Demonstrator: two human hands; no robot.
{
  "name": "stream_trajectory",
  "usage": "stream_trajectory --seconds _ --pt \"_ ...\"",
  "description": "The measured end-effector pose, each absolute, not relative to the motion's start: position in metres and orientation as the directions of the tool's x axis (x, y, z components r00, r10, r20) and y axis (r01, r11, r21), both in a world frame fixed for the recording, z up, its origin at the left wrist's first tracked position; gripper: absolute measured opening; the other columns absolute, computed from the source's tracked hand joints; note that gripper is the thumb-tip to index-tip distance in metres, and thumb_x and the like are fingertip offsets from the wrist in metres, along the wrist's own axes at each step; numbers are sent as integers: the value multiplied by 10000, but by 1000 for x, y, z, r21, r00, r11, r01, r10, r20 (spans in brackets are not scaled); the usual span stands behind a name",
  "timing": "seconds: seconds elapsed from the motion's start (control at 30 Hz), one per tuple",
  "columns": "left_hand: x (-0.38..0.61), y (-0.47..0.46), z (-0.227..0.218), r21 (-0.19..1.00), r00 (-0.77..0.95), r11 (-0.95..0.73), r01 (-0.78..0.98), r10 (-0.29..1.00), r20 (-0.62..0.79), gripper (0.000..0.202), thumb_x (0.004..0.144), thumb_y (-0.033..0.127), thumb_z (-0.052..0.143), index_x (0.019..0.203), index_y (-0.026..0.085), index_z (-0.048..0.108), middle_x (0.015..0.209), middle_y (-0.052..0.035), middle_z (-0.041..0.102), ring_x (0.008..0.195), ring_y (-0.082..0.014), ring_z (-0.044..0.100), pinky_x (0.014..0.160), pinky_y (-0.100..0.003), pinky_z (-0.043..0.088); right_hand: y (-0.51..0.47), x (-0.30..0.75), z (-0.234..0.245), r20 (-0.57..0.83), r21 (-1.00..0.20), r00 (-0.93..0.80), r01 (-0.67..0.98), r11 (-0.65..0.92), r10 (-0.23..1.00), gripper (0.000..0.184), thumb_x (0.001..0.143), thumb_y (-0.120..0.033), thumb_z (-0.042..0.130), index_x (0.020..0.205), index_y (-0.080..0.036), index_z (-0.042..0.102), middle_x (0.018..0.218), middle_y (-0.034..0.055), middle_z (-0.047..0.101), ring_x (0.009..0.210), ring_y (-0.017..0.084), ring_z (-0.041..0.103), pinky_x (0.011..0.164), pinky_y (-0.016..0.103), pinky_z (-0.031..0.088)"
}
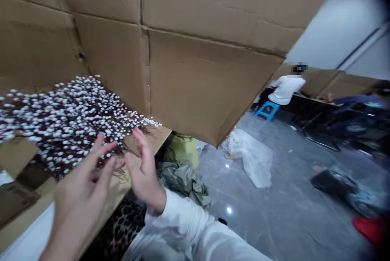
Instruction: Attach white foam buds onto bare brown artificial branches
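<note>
A big pile of thin dark stems tipped with small white beads (63, 118) lies on a cardboard-covered worktop (122, 188). My left hand (82, 192) hovers at the near edge of the pile, its fingers apart and stretched toward the stem ends. Beside it my right hand (143, 171), in a white sleeve, is held upright with its fingers extended and close together, touching the loose stem ends. Neither hand visibly holds anything.
A tall cardboard wall (189, 66) rises behind and overhangs the worktop. Small cardboard boxes (15, 179) sit at the left. Below are green bags (183, 171), a white plastic bag (252, 155) on the grey floor, and a person in white on a blue stool (268, 110).
</note>
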State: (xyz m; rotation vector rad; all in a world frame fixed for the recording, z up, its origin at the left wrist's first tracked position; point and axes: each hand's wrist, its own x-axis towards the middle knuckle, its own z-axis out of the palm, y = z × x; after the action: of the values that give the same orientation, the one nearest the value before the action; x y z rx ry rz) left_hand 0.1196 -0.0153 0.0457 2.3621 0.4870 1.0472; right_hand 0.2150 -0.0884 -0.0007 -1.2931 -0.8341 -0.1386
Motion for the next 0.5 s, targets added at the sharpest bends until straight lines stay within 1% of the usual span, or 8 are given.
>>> stream_trajectory --seconds 0.07,0.1,0.2,0.27,0.33,0.4,0.43,0.5 --pt "121 -35 33 466 708 -884 15 339 620 392 922 275 391 1271 219 564 1423 -62 522 1051 -277 677 847 -380 584 -92 192 4 551 -809 775 404 427 309 537 872 -462 518 1389 -407 381 1514 -68 356 1402 246 309 1150 484 251" --pt "119 -43 26 435 728 -900 -25 282 625 462 921 243 363 1369 225 473 1439 -70 501 1130 -288 633 872 -383 576 -93 186 5 494 -822 820 332 464 289 533 872 -495 503 1384 -397 394 1507 -65 370 1403 242 309 1160 480 238" --pt "107 -61 9 368 753 -927 -76 189 631 679 904 192 384 1525 232 111 1485 -104 430 1092 -292 654 715 -342 618 -97 183 12 316 -843 911 142 519 264 573 854 -616 444 1349 -328 456 1472 -16 436 1385 231 348 1164 461 237" --pt "99 -72 5 300 694 -940 -165 106 712 767 885 181 406 1526 195 -15 1527 -123 341 1108 -306 642 697 -341 616 -101 185 19 243 -850 929 65 524 279 631 849 -658 412 1340 -264 469 1464 24 449 1378 217 363 1161 430 238" --pt "94 -82 5 199 602 -949 -243 13 798 817 854 203 453 1522 130 -12 1561 -138 236 1185 -352 578 755 -377 602 -105 184 25 225 -856 923 33 516 314 680 847 -666 418 1358 -219 450 1477 51 431 1385 202 353 1158 393 236" --pt "93 -91 4 125 542 -956 -265 -41 839 871 820 250 521 1519 86 29 1574 -146 176 1208 -395 545 742 -395 595 -109 182 28 237 -857 904 22 515 355 718 823 -673 466 1369 -208 442 1482 60 424 1382 201 357 1147 374 257" --pt "92 -95 2 116 530 -959 -259 -41 847 902 803 276 558 1518 84 44 1575 -148 169 1200 -408 546 713 -395 596 -110 181 28 245 -856 897 23 517 366 724 810 -673 490 1366 -211 450 1478 60 430 1377 206 366 1140 375 270" --pt "91 -102 -4 160 535 -956 -245 4 845 960 767 331 629 1524 128 75 1577 -139 188 1184 -426 552 675 -401 595 -113 181 24 251 -854 900 33 519 355 700 808 -652 519 1354 -217 470 1468 58 443 1369 213 377 1134 386 281"
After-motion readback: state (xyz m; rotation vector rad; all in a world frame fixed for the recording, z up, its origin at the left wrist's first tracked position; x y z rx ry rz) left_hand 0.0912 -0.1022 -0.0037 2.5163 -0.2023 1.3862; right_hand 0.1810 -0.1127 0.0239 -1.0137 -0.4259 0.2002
